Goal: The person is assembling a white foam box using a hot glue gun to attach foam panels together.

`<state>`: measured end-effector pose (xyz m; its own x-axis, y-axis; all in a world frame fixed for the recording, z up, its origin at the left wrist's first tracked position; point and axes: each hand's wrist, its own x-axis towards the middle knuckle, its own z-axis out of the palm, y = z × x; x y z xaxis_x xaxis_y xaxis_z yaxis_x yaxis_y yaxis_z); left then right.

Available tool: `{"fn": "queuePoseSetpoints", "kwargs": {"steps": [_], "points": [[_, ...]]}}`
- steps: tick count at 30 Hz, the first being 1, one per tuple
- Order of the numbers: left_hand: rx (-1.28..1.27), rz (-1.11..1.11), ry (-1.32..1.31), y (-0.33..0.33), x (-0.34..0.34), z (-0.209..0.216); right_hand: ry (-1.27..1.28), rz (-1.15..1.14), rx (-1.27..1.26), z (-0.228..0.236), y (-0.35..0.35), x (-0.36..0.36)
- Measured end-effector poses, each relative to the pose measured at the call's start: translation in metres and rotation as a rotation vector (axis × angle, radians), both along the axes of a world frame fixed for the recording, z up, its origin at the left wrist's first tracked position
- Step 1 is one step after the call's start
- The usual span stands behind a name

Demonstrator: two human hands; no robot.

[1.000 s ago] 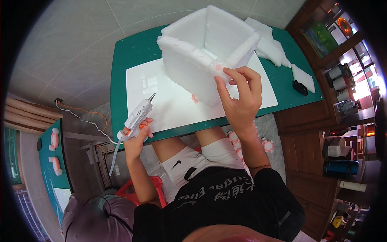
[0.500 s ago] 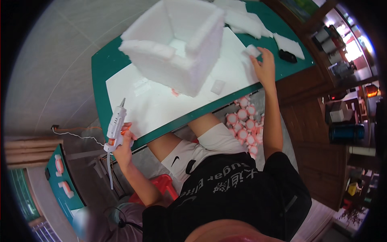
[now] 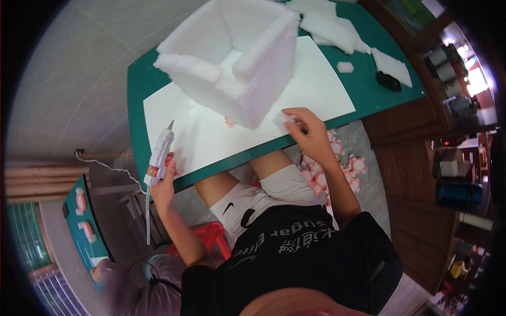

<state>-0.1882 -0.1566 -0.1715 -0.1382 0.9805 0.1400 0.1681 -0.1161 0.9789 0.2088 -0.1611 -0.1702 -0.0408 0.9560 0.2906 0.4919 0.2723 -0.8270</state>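
Observation:
In my left hand (image 3: 166,176) is a white hot glue gun (image 3: 159,155), its nozzle pointing up and a long glue stick hanging from its back. My right hand (image 3: 310,132) is over the near side of the white board (image 3: 203,150), thumb and forefinger closed about a small, pale flat piece (image 3: 281,120), which is blurred. Beyond both hands stands an open-topped box of fluffy white padding (image 3: 253,97), with a gap in its near wall. A small white padding block (image 3: 345,67) lies on the green table, off the board's right edge.
White padding sheets (image 3: 329,32) lie at the far right of the green table (image 3: 138,105), with a black object (image 3: 388,81) near them. Pink-and-white round pieces (image 3: 316,176) are heaped below the table edge. A cord (image 3: 113,167) runs left. Another person (image 3: 118,279) sits lower left.
My right hand has let go of the small padding block on the green table and moved left to the flat piece on the board. My left hand still holds the glue gun.

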Motion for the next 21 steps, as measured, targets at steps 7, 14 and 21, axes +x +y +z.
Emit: {"fn": "queuePoseSetpoints", "kwargs": {"steps": [7, 14, 21], "points": [[-0.041, -0.011, 0.031, -0.003, -0.002, 0.002, 1.153, 0.246, -0.378, 0.032, -0.004, 0.006], [-0.045, -0.031, -0.007, 0.001, 0.005, -0.001, 1.112, 0.31, -0.276, 0.04, -0.007, 0.007], [-0.031, -0.077, -0.046, -0.006, 0.004, -0.003, 0.974, 0.117, -0.093, 0.062, -0.002, -0.012]]}}
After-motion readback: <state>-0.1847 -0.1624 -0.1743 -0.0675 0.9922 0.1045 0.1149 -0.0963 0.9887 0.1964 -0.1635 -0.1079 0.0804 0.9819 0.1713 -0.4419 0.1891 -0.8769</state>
